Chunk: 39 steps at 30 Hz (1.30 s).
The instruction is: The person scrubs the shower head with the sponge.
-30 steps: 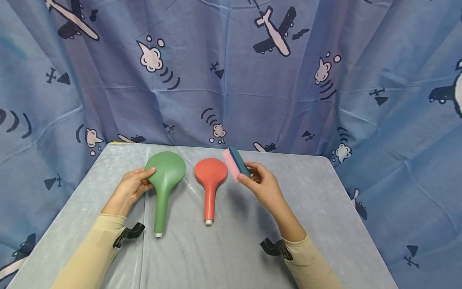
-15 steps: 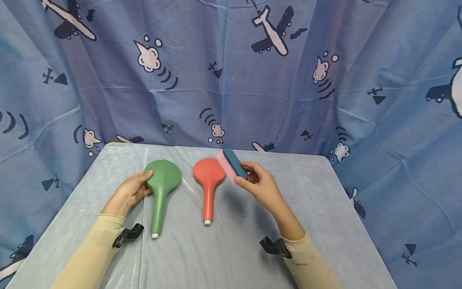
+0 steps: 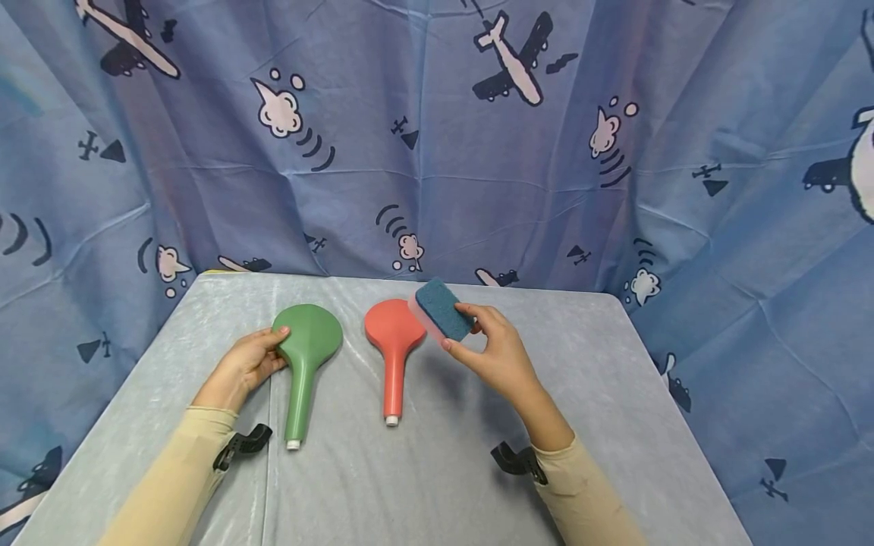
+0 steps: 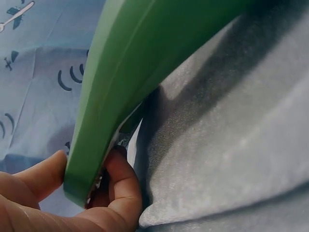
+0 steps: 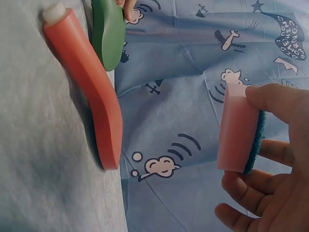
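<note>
My left hand [image 3: 247, 360] pinches the left rim of a green shower head [image 3: 310, 334], thumb on top and fingers curled underneath. Its round back faces up, and its handle, tipped with a white end, points toward me. To its right lies a smaller red shower head [image 3: 394, 326], back up, on the table. Above the table, beside the red head, my right hand [image 3: 501, 353] grips a sponge [image 3: 444, 309] between thumb and fingers. One side is pink foam, as the right wrist view shows, and the other a dark teal scouring layer that faces the head camera.
A grey cloth-covered table [image 3: 437, 485] spreads under both hands. Behind it and at both sides hangs a blue curtain [image 3: 369, 114] printed with planes and clouds. Black curved brackets [image 3: 242, 446] are fixed at both wrists.
The green shower head has come down toward the table in my left hand. My right hand has shifted the sponge slightly left and turned it, so more of its teal side shows.
</note>
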Available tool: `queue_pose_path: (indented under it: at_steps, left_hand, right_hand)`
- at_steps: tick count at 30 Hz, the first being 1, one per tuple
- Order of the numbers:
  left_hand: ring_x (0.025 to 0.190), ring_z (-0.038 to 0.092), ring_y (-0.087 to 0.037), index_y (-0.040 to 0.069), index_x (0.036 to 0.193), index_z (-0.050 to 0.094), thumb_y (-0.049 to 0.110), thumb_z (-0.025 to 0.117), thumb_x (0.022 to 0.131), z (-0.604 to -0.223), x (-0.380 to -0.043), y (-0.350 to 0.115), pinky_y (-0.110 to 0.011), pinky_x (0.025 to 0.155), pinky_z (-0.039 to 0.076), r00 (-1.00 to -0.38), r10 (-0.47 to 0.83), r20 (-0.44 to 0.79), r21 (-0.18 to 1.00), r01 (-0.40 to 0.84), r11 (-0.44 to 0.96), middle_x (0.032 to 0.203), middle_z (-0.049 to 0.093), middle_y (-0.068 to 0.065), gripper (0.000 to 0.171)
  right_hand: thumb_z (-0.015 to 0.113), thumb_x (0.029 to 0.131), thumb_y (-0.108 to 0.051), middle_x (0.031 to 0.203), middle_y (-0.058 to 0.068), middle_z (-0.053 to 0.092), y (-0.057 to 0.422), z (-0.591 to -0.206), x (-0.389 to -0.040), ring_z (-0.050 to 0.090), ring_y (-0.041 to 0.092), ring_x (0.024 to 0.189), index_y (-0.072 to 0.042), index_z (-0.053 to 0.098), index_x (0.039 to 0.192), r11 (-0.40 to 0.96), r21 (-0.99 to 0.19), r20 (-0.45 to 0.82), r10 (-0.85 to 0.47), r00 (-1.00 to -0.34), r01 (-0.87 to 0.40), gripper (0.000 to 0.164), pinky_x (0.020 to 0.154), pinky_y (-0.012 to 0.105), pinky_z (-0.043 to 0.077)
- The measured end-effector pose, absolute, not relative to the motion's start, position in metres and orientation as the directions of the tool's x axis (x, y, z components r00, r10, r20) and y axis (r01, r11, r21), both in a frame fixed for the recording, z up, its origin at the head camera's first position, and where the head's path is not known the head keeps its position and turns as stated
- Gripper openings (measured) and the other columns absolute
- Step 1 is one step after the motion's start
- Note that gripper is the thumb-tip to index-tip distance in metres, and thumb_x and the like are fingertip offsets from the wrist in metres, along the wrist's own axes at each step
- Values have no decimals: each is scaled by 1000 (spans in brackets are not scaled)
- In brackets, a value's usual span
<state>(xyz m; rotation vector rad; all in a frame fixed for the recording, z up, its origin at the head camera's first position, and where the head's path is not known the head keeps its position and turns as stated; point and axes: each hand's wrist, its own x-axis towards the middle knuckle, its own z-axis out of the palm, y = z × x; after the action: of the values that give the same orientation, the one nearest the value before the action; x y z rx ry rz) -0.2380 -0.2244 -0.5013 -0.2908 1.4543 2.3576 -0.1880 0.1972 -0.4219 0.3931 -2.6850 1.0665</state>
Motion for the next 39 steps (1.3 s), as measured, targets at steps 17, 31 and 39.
queue_pose_path:
  at_steps: [17, 31, 39]
  left_hand:
    - [87, 66, -2, -16, 155, 11, 8, 58, 104, -492, -235, -227, -22, 84, 58, -928, 56, -369, 898, -371, -235, 94, 64, 4, 74]
    - [125, 54, -35, -13, 158, 3, 28, 59, 104, -477, -226, -226, -28, 92, 58, -925, 17, -381, 898, -365, 247, 158, 23, -39, 87]
    - [146, 26, -54, -9, 157, 22, 30, 64, 101, -451, -214, -206, -63, 117, 30, -976, -33, -215, 831, -200, 519, 157, 21, -42, 80]
  right_hand:
    - [81, 87, -45, 127, 5, 62, 201, -424, -191, 58, 23, 103, -19, 59, 142, 737, -595, 315, -154, -936, -322, 64, 81, 39, 51]
    - [80, 87, -46, 126, 5, 63, 201, -424, -192, 59, 27, 103, -20, 59, 142, 741, -592, 314, -149, -938, -316, 64, 79, 38, 49]
    - [79, 88, -48, 128, 5, 62, 202, -424, -192, 59, 29, 104, -20, 59, 143, 742, -596, 305, -145, -941, -308, 65, 80, 39, 50]
